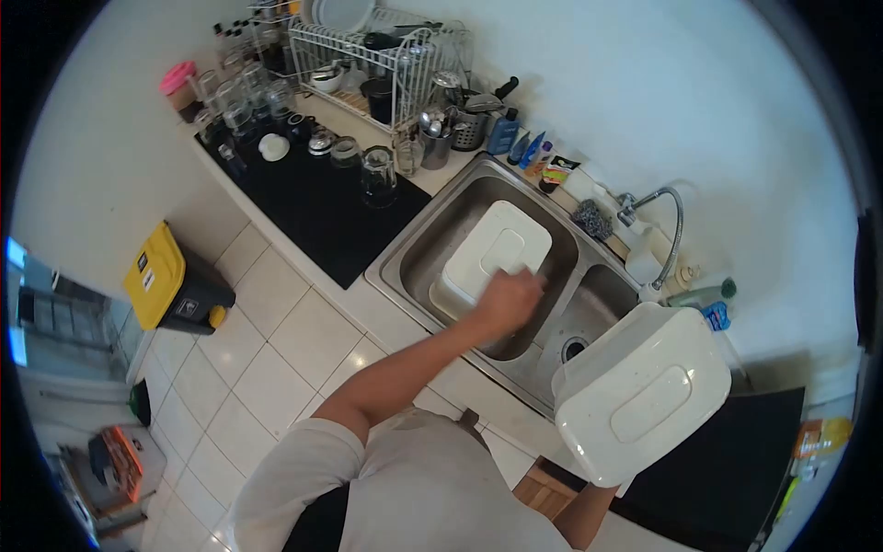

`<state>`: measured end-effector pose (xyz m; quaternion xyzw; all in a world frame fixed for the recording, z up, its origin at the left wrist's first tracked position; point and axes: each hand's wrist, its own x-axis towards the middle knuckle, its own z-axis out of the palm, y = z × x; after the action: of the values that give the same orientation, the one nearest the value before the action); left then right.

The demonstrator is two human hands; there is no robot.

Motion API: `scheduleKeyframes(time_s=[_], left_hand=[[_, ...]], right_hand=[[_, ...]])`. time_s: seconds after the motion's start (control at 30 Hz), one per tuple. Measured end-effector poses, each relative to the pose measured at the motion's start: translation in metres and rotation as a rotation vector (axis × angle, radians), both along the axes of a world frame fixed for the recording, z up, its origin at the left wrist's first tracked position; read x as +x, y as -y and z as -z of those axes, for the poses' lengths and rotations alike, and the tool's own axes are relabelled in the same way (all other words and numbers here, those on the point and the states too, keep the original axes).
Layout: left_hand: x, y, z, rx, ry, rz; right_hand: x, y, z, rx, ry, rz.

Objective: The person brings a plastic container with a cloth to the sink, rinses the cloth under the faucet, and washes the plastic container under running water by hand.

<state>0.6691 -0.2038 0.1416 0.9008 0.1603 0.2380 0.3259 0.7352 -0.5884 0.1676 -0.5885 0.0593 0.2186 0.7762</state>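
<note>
Over the left sink basin (474,195), my left hand (510,302) is close to a white rectangular lid or tub (501,241) lying in the basin. Motion smears its fingers, and I cannot make out whether it holds anything. A second white tub (644,396) is tilted at the right, over the edge of the smaller basin (598,308), with its base facing up towards me. My right hand (623,488) supports this tub at its lower edge; most of the hand is hidden behind it.
A curved faucet (679,230) stands behind the small basin, near a steel scrubber (591,219) and bottles (503,132). Glasses (378,175) sit on a black mat (317,207) at the left, before a dish rack (405,87). A yellow-lidded bin (156,276) stands on the floor.
</note>
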Motion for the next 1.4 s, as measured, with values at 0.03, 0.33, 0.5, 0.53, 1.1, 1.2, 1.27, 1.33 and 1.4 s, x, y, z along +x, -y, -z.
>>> scheduleKeyframes(time_s=[0.03, 0.33, 0.5, 0.53, 1.1, 1.2, 1.27, 1.33, 1.4], left_hand=[[-0.003, -0.026, 0.017, -0.089, 0.178, -0.112], [-0.007, -0.171, 0.174, -0.221, -0.335, -0.417], [0.008, -0.181, 0.25, -0.4, -0.801, -0.378], [0.012, -0.185, 0.262, -0.438, -0.851, -0.379], [0.083, -0.153, 0.326, -0.804, -0.73, -0.253], [0.089, -0.141, 0.318, -1.272, -0.528, -0.329], [0.083, -0.13, 0.275, -1.454, -0.439, -0.318], [0.08, -0.125, 0.258, -1.386, -0.415, -0.427], [0.077, -0.119, 0.241, -1.355, -0.383, -0.478]], right_hand=[[-0.008, -0.005, 0.001, 0.004, -0.011, 0.022], [-0.047, -0.03, 0.004, 0.037, -0.061, 0.127], [-0.05, -0.032, 0.001, 0.038, -0.069, 0.164], [-0.049, -0.033, 0.002, 0.035, -0.076, 0.17], [-0.044, -0.035, 0.008, 0.065, -0.135, 0.229], [-0.037, -0.036, 0.01, 0.085, -0.138, 0.225], [-0.034, -0.037, 0.012, 0.095, -0.142, 0.219], [-0.032, -0.037, 0.013, 0.109, -0.142, 0.216], [-0.03, -0.037, 0.015, 0.119, -0.142, 0.214]])
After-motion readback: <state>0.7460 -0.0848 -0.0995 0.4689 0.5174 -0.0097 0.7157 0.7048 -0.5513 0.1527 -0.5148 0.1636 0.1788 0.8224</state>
